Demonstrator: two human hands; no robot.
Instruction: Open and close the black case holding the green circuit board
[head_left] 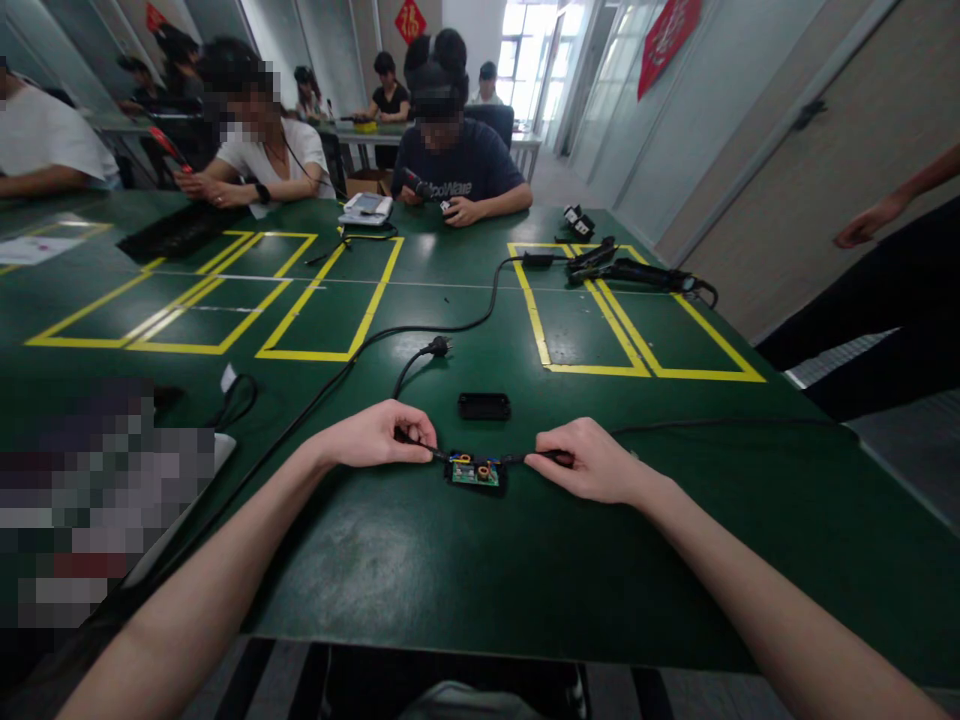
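Note:
Between my hands lies a small green circuit board (475, 474) with a copper coil and coloured wires, seated in a black casing. A black cable comes out of each side of it. My left hand (390, 434) is closed on the left cable, close to the board. On the other side my right hand (581, 458) pinches the right cable, which runs on across the table to the right. Just beyond the board sits a black plastic cover (484, 405), apart from both hands. A black power plug (439, 346) lies past my left hand, its cord leading back toward that hand.
A long black cable (420, 328) curves over the green table (360, 560). Black tools (637, 270) lie at the far right, near yellow tape outlines. A blurred object covers the left side. People sit opposite; a person's hand (874, 222) hangs at the right.

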